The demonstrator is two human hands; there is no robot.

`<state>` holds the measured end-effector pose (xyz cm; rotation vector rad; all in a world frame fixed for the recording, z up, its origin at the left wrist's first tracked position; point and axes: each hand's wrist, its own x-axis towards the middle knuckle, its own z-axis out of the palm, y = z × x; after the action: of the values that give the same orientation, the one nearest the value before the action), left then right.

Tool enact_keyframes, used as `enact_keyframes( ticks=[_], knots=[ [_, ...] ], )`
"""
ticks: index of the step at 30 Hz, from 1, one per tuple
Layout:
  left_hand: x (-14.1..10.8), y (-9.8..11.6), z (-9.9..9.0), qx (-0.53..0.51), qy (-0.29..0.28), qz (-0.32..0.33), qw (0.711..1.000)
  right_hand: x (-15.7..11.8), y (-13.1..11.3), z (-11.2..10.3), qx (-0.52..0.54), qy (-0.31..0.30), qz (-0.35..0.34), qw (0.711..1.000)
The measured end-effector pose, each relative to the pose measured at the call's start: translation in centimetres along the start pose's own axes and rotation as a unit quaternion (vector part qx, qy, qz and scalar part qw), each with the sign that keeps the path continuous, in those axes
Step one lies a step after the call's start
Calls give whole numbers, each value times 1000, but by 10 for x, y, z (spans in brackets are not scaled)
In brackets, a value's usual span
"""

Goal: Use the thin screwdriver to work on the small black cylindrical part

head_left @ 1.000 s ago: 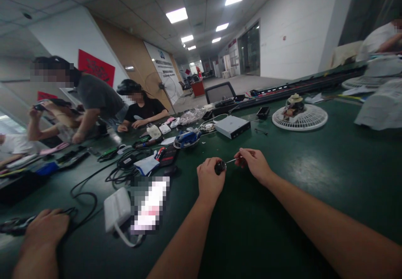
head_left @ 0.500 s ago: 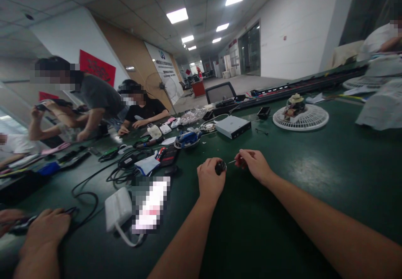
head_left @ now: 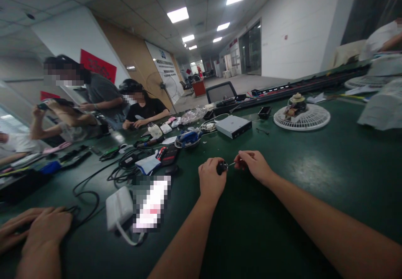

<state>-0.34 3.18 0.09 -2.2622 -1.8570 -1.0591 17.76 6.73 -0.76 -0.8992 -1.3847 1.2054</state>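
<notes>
Step in hand, by the look of it: working a thin metal shaft (head_left: 232, 164) against or into a black round part (head_left: 221, 167), just right of the frame's centre, a little below mid-height. Both are held up close over the green tabletop (head_left: 257, 237).

Left hand (head_left: 212, 178): fingers curled round the black round part, grasping it, its shiny rim facing right. Right hand (head_left: 256, 166): fingertips pinched on the right end of the shaft; whatever handle it has is hidden in the fingers. Shaft slants slightly, left end at or just beside the rim. Contact or small gap? Can't tell at this size. Can't tell if it is a screwdriver or a rod of the part itself.

Next move calls for, my judgement: left grip firm so the part doesn't roll, right fingers lining the shaft up with the part's middle, then light turning or pulling, no sideways force. Main risk: tip slips off the rim or the pinch loses the shaft.

Around: grey box-shaped drive (head_left: 234, 126) above the hands, small black open box (head_left: 264, 111) to its upper right, white fan grille (head_left: 301, 118) at right with a motor on top. White adapter (head_left: 119, 208) at lower left, beside a pixelated bright screen (head_left: 152, 206). Another person's 2 hands (head_left: 50, 224) at the lower left edge, well apart from this work.
</notes>
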Motion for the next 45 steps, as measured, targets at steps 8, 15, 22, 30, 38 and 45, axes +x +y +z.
enact_keyframes(
  ticks=[8, 15, 22, 30, 38, 45],
  knots=[
    [0, 0, 0, 0, -6, 8, 1000, 2, 1, 1, -13, 18, 1, 1000],
    [-1, 0, 0, 5, -6, 0, 1000, -2, -4, 1, -24, -23, -2, 999],
    [1, 0, 0, -7, -19, 9, 1000, -3, -7, 0, -7, -25, -8, 1000],
    [0, 2, 1, -1, -27, 16, 1000, -1, -3, 0, -1, -8, -13, 1000],
    [0, 1, -1, -3, -16, -6, 1000, -4, -5, 3, -30, -38, -20, 999],
    [0, 1, 0, 12, -17, -29, 999, -6, -5, 3, -41, -28, -30, 998]
  ],
)
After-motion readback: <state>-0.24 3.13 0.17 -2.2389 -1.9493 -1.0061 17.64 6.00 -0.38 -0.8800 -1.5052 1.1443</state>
